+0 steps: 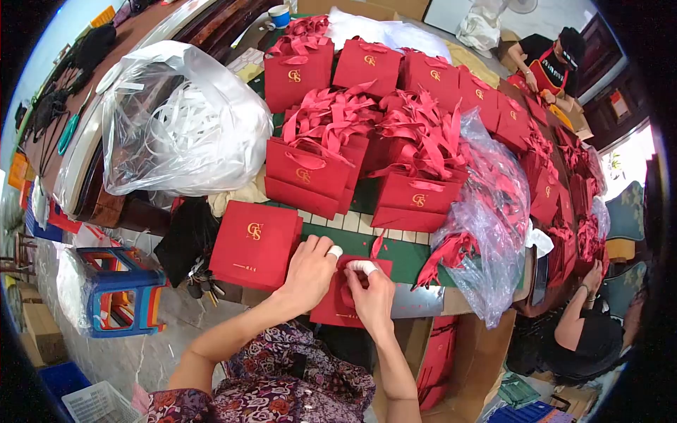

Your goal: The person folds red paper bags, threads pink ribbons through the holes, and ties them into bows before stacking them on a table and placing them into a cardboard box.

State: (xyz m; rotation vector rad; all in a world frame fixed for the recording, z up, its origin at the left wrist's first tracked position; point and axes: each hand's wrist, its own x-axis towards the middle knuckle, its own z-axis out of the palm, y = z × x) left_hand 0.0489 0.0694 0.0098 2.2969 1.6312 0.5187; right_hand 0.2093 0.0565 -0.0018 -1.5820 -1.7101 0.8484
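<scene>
Close to my body, a red bag [328, 312] lies at the table's front edge under both hands. My left hand [311, 271] rests at its upper left, fingers bent together, a white wrap on one fingertip; what it grips is hidden. My right hand [371, 296] pinches at the bag's upper part, with white tape round a finger. To the left lies a flat stack of red bags [250, 243] with a gold logo. A loose red ribbon [379, 244] lies on the green mat [340, 238] beyond my hands.
Upright red bags with ribbon handles [303, 176] stand beyond. A clear sack of white strips [190, 120] is at left, a plastic bag of red ribbons [486, 211] at right. Below is an open carton [476, 359]. One person [553, 63] works at far right, another [589, 324] at right.
</scene>
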